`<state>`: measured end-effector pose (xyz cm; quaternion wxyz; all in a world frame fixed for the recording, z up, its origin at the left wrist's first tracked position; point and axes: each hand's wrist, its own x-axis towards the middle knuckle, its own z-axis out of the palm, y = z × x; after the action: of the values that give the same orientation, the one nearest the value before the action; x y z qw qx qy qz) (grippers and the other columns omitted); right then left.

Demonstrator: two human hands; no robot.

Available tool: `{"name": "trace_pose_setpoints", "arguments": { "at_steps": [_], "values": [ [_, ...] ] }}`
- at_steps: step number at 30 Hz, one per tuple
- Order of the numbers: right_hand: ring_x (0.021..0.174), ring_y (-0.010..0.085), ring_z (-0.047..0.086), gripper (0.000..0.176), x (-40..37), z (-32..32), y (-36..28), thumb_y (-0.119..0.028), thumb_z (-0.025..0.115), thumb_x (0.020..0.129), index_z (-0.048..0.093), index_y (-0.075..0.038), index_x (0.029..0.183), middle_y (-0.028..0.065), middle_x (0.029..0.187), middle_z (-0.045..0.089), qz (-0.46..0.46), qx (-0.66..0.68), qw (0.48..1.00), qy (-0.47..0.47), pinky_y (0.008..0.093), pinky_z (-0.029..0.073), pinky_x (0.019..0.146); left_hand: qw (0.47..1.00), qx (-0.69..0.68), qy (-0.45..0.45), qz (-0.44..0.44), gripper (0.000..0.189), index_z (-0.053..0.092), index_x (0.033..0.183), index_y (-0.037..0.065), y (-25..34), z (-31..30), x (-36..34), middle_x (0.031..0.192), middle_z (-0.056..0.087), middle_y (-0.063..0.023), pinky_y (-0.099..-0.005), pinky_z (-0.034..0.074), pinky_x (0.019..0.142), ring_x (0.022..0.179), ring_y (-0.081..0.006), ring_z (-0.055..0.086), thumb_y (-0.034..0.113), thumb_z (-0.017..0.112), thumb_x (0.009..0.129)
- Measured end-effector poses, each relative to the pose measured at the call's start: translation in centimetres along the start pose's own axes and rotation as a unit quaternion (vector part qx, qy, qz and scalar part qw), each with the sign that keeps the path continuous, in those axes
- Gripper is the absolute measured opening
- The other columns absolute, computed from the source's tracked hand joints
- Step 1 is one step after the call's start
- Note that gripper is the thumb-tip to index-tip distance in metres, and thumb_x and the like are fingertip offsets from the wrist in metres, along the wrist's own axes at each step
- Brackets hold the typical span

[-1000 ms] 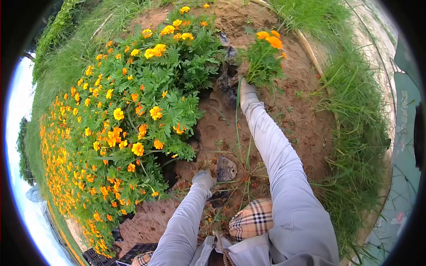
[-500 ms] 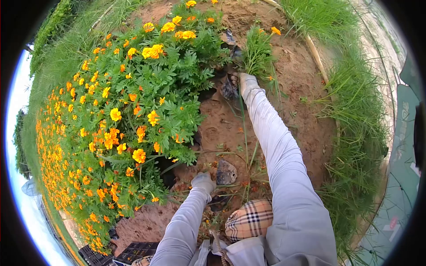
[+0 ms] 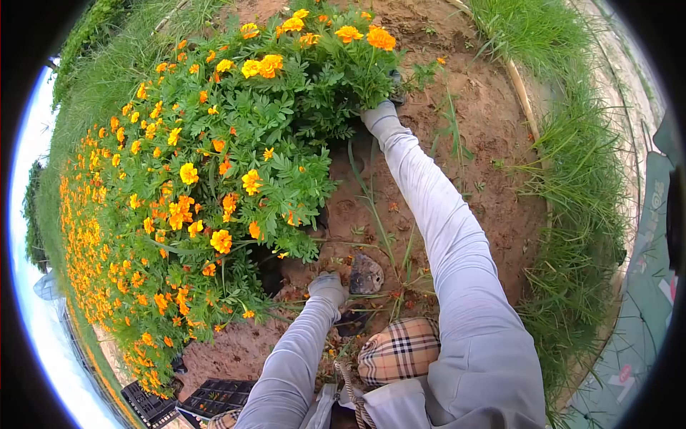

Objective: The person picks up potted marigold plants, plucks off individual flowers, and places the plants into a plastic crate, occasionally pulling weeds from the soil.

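Note:
My right hand (image 3: 380, 118), in a pale glove, is closed around the base of a marigold plant (image 3: 370, 82) with large orange blooms; foliage hides most of the fingers. A piece of dark plastic (image 3: 395, 87) shows just beyond it. My left hand (image 3: 328, 287), also gloved, looks closed and rests low against the soil with nothing visible in it. Right beside it lies a dark, soil-covered bag or lump (image 3: 366, 274). Long green grass stalks (image 3: 375, 207) lie between the two hands.
A dense bed of marigolds (image 3: 179, 207) fills the left. Bare reddish soil (image 3: 493, 207) runs on the right, bordered by a wooden pole (image 3: 520, 93) and tall grass (image 3: 579, 200). Black crates (image 3: 214, 397) stand at lower left. A checked cloth (image 3: 400, 350) covers my knee.
My right hand has moved left and slightly away from me, bringing the marigold plant against the flower bed. The left hand has stayed in nearly the same place.

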<state>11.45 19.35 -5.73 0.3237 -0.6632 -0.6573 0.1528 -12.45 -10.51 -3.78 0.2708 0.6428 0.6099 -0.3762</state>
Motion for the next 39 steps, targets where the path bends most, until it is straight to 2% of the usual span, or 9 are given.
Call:
{"name": "trace_pose_setpoints", "arguments": {
  "at_steps": [3, 9, 19, 22, 25, 29, 32, 35, 39],
  "values": [
    [0.109, 0.0291, 0.052, 0.045, -1.2, 4.1, -0.9, -0.036, 0.056, 0.078, 0.053, -0.017, 0.119, 0.01, 0.121, 0.055, -0.184, -0.064, 0.981, 0.008, 0.0373, 0.043, 0.088, 1.0, 0.007, 0.007, 0.005, 0.047, 0.057, 0.113, 0.008, -0.2, 0.4, -0.1, 0.117, 0.056, -0.0134, -0.0367, 0.043, 0.091, 0.111, -0.0259, 0.053, 0.037, 0.061, 0.076],
    [0.114, 0.026, 0.05, 0.053, -2.2, -1.8, -11.1, -0.029, 0.061, 0.073, 0.048, -0.016, 0.122, 0.0096, 0.119, 0.056, 0.027, -0.143, 0.947, -0.285, 0.0502, 0.034, 0.095, 1.0, -0.001, 0.005, -0.004, 0.048, 0.056, 0.116, 0.009, -0.1, 0.7, 0.4, 0.122, 0.053, -0.0123, -0.0356, 0.041, 0.094, 0.114, -0.0249, 0.051, 0.035, 0.059, 0.077],
    [0.118, 0.0285, 0.043, 0.04, -6.9, -0.2, -4.7, -0.03, 0.049, 0.087, 0.05, -0.011, 0.122, 0.0088, 0.123, 0.053, 0.022, -0.082, 0.994, -0.069, 0.0376, 0.035, 0.098, 1.0, -0.021, 0.005, -0.005, 0.049, 0.052, 0.122, 0.011, -0.6, 0.7, -0.1, 0.129, 0.049, -0.0107, -0.0351, 0.04, 0.096, 0.119, -0.0228, 0.047, 0.03, 0.057, 0.077],
    [0.117, 0.0263, 0.044, 0.035, -12.6, -1.6, 0.2, -0.024, 0.046, 0.089, 0.052, -0.009, 0.12, 0.0087, 0.123, 0.052, 0.032, 0.347, 0.935, 0.06, 0.0348, 0.037, 0.096, 1.0, -0.024, 0.016, 0.01, 0.054, 0.052, 0.122, 0.01, -1.1, 0.8, 0.1, 0.128, 0.05, -0.0114, -0.0358, 0.04, 0.096, 0.117, -0.0243, 0.048, 0.036, 0.06, 0.075],
    [0.117, 0.0268, 0.044, 0.035, -18.3, -6.5, -0.9, -0.023, 0.047, 0.088, 0.052, -0.01, 0.12, 0.0087, 0.124, 0.052, 0.077, 0.403, 0.911, 0.039, 0.0349, 0.037, 0.096, 0.996, -0.072, 0.02, 0.053, 0.062, 0.053, 0.121, 0.009, -2.7, 1.3, 1.0, 0.125, 0.052, -0.0126, -0.0365, 0.042, 0.093, 0.115, -0.0265, 0.05, 0.046, 0.062, 0.073],
    [0.117, 0.0273, 0.045, 0.036, -22.8, -13.0, -7.2, -0.023, 0.048, 0.086, 0.052, -0.011, 0.12, 0.0088, 0.124, 0.053, 0.073, 0.242, 0.967, -0.034, 0.035, 0.037, 0.095, 0.814, -0.422, 0.304, 0.256, 0.046, 0.054, 0.111, 0.004, -2.6, -1.2, -2.3, 0.104, 0.056, -0.0176, -0.0377, 0.044, 0.086, 0.094, -0.0318, 0.055, 0.019, 0.072, 0.071],
    [0.117, 0.0277, 0.045, 0.037, -24.2, -15.0, -12.5, -0.022, 0.048, 0.085, 0.052, -0.012, 0.121, 0.0088, 0.124, 0.053, 0.036, 0.112, 0.99, -0.072, 0.0351, 0.038, 0.095, 0.661, -0.239, 0.622, 0.344, 0.069, 0.048, 0.119, 0.001, 1.2, -6.8, -10.3, 0.11, 0.053, -0.0187, -0.0417, 0.041, 0.089, 0.102, -0.0335, 0.05, 0.025, 0.078, 0.062],
    [0.105, 0.0214, 0.051, 0.031, -26.3, -12.1, -16.1, -0.019, 0.044, 0.09, 0.051, -0.008, 0.119, 0.0071, 0.115, 0.056, -0.19, -0.049, 0.98, 0.046, 0.0377, 0.04, 0.092, 0.772, -0.238, 0.459, 0.371, 0.076, 0.034, 0.132, 0.007, 2.1, -7.5, -11.3, 0.131, 0.038, -0.0178, -0.0413, 0.032, 0.1, 0.12, -0.0332, 0.037, 0.032, 0.072, 0.071],
    [0.115, 0.0369, 0.041, 0.048, -29.2, -13.8, -24.0, -0.031, 0.062, 0.073, 0.051, -0.007, 0.113, 0.0169, 0.124, 0.044, -0.201, -0.005, 0.977, -0.063, 0.0451, 0.038, 0.089, 0.649, -0.548, 0.302, 0.433, 0.063, 0.04, 0.127, 0.008, -2.3, -2.4, -9.5, 0.127, 0.042, -0.0154, -0.0397, 0.035, 0.097, 0.116, -0.0299, 0.041, 0.032, 0.068, 0.076]
  ]
}}
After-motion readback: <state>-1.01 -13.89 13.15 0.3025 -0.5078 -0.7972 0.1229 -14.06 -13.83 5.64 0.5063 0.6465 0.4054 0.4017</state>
